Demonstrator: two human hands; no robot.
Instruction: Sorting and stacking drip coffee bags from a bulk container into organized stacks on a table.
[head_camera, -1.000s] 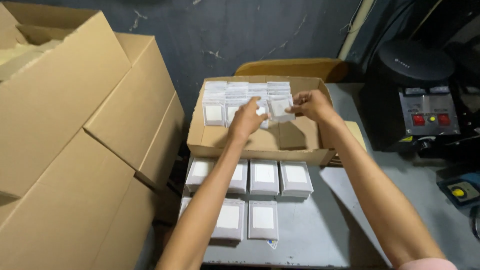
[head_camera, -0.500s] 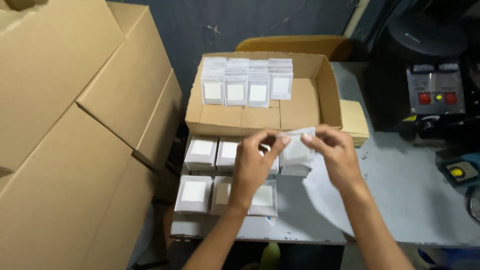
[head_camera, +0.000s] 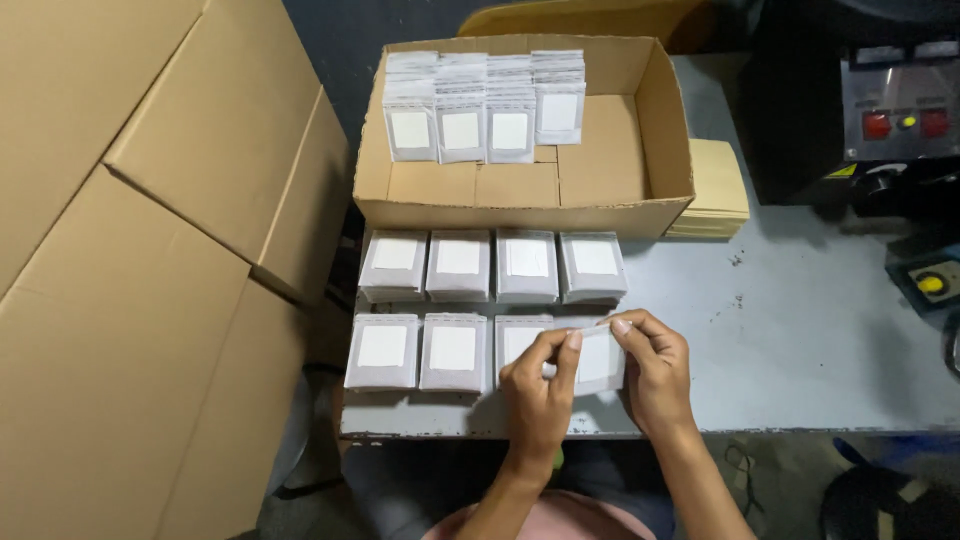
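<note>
We are pinching small packet (head_camera: 597, 355) between left hand (head_camera: 537, 385) and right hand (head_camera: 655, 370), packet stacks (head_camera: 455, 352) beside left hand on tabletop (head_camera: 800, 340).

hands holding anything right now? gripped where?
Yes. Both hands, left and right, hold one small grey packet with a white label, fingertips pinching its top edge, at the right end of the front row of packets.

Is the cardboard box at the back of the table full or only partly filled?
Partly filled. The cardboard box holds four rows of grey packets in its left back part; its bare floor shows at the front and right.
</note>
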